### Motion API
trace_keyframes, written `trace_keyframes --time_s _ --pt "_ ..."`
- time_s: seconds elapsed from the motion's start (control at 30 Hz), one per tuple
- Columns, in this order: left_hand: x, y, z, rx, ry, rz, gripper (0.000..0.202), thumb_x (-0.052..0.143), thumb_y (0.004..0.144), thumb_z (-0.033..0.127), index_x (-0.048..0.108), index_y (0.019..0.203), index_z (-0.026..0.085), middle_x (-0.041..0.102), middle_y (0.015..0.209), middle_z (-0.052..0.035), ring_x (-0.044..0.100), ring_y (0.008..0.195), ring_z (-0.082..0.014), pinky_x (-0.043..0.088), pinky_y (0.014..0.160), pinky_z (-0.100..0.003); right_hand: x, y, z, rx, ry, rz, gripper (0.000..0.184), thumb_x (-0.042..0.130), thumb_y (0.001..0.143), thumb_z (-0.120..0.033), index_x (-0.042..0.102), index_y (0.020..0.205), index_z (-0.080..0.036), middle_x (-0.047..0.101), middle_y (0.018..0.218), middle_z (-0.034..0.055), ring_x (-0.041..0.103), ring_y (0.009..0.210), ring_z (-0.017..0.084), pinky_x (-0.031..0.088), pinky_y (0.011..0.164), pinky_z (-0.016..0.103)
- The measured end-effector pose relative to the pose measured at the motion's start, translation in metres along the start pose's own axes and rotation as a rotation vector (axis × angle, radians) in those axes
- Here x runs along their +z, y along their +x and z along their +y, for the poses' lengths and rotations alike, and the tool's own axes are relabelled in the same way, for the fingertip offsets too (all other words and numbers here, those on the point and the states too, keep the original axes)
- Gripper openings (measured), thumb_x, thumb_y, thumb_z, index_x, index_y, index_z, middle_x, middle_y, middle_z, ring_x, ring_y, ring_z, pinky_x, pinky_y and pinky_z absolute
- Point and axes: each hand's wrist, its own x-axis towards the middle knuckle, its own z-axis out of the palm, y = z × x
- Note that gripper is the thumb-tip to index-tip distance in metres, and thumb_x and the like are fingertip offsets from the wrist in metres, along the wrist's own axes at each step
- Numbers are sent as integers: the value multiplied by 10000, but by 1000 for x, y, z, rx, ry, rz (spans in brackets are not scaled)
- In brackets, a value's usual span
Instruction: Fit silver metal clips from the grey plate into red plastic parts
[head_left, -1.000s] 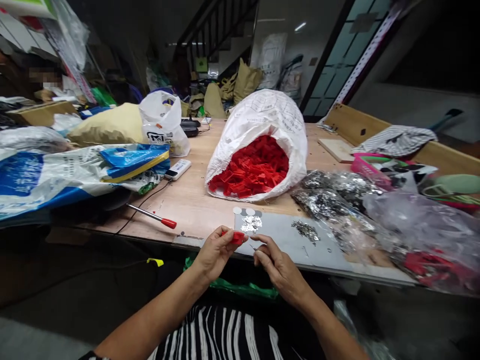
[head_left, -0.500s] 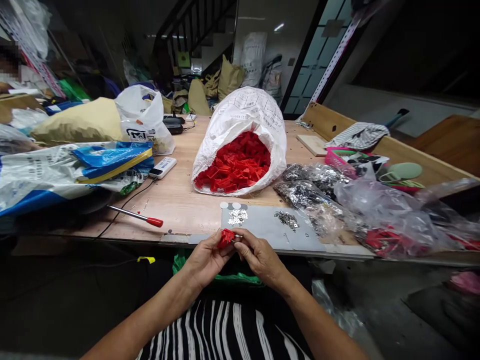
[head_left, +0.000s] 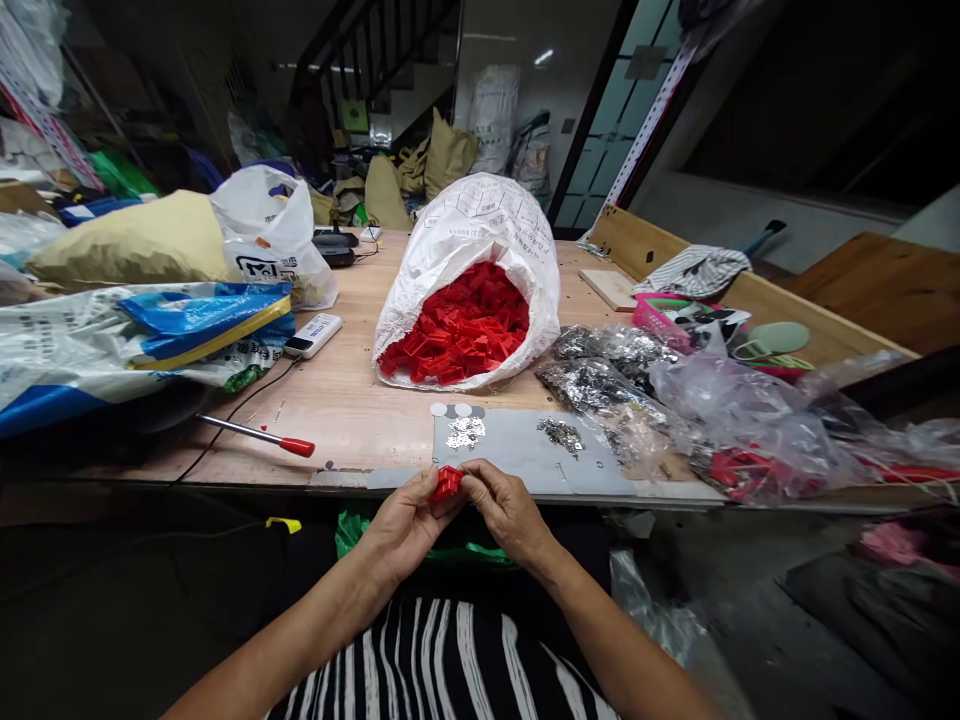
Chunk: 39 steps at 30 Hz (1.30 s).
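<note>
Head view shows the left grip point(head_left: 406, 522) pinching red plastic point(head_left: 448, 484) between thumb and fingers, near the front edge of the tabletop point(head_left: 352, 405); the right grip point(head_left: 508, 512) meets its right side, fingertips close together, though whether they pinch anything I cannot tell.

Left hand point(head_left: 406, 520) and right hand point(head_left: 510, 512) are working close together.
The left is pinching with thumb and fingers, its palm facing partly upward; the right is bending its fingers just beside, its back showing. Both forearms point(head_left: 300, 618) are slanting inward.
</note>
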Motion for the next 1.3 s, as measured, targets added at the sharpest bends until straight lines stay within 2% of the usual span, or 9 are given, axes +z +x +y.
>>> trace_keyframes --time_s 0.13,0.3,0.47,0.6,0.67,0.83,1.0,1.13,1.3 --pt "-11 -1 -5 -30 46 8 81 708 759 200 661 778 137 702 836 -40 658 810 -140 499 871 -297 5 -3 5 24 -48 -25 248 603 837 -390 561 990 -200 495 597 -65 443 531 96 356 537 204" --pt "-22 -6 -6 -47 196 13 160 752 708 243 626 702 144 666 786 -19 622 747 -119 475 813 -281 7 -6 14 -15 -210 -78 186 618 827 -326 586 965 -206 569 677 -37 511 601 109 379 593 212" --pt "-48 3 -3 4 687 6 226 773 652 301 621 678 137 662 722 -29 587 670 -136 435 663 -257 -5 8 20 -85 -282 -210 333 664 793 -375 592 1084 -231 655 858 -3 600 759 145 440 693 237" --pt "-71 11 -4 98 1056 30 292 777 598 277 704 855 159 707 890 -75 616 900 -257 433 848 -364 -15 43 22 -133 -412 -97 351 559 879 -340 546 1213 -230 573 1231 65 558 1085 189 423 916 295" --pt "-77 13 -5 137 1143 28 346 761 604 274 719 935 184 703 1020 -92 580 1047 -302 377 964 -401 -14 66 23 -101 -547 -67 374 532 894 -308 514 1262 -239 508 1318 70 530 1137 204 418 936 315" --pt "-81 13 -6 137 1205 0 348 733 629 289 727 968 211 697 1080 -93 560 1101 -328 343 1012 -426 -2 123 21 56 -785 -50 408 508 905 -357 465 1301 -269 459 1336 85 515 1134 237 419 909 350" --pt "-83 13 -6 141 1255 -4 347 723 654 324 721 980 205 690 1089 -98 559 1103 -329 365 995 -427 7 154 24 108 -790 -45 338 531 891 -342 546 1195 -194 537 1192 122 540 1079 259 422 875 366" --pt "-77 10 -3 137 1233 -25 343 716 681 343 716 989 193 692 1074 -103 573 1085 -317 381 980 -427 0 147 24 80 -754 -43 298 489 920 -322 554 1168 -170 566 1175 111 531 1102 227 401 918 338" --pt "-56 3 5 36 954 -70 423 741 672 394 684 1028 172 688 1060 -124 611 1019 -281 471 847 -376 -15 102 15 -73 -499 18 324 478 931 -320 555 1213 -180 592 1217 88 525 1142 187 388 968 296"
